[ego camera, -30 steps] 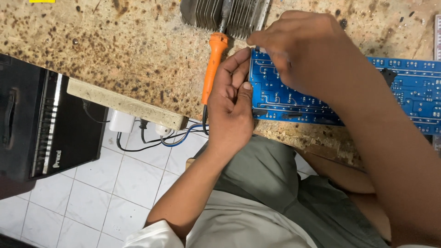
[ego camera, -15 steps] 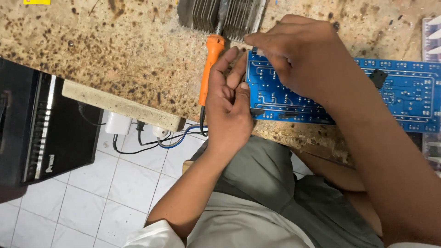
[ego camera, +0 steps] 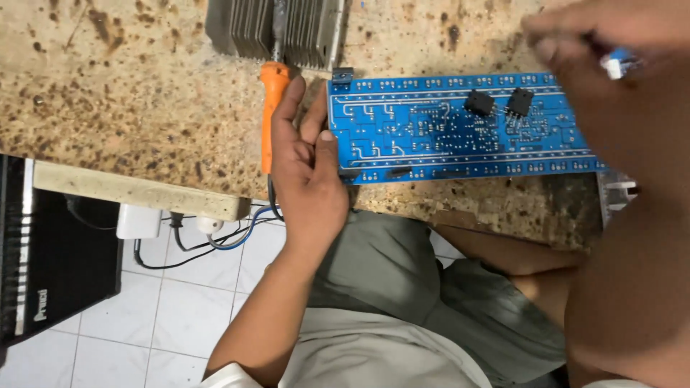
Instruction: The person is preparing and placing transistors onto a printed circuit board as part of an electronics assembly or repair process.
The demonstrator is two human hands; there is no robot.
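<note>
under the left hand [ego camera: 310, 172], at its fingertips, lies the long blue printed circuit board [ego camera: 460, 129], flat on the speckled brown stone worktop [ego camera: 129, 93]. that hand is loosely flat, fingers together and resting against the board's left edge, gripping nothing. the right hand [ego camera: 611, 65] hovers blurred above the board's far right end, fingers pinched narrowly on a small white plastic part [ego camera: 613, 67]; more of its grip i cannot tell. the board looks thin, stiff and light, probably brittle if flexed, with pale traces and solder points best left untouched, so its bare long edges seem the safest hold. two square black components [ego camera: 499, 102] stand on it between the hands. just left of the left hand lies an orange-handled soldering iron [ego camera: 272, 108], its metal shaft across a ribbed grey aluminium heat sink [ego camera: 269, 29] beyond the fingers.
</note>
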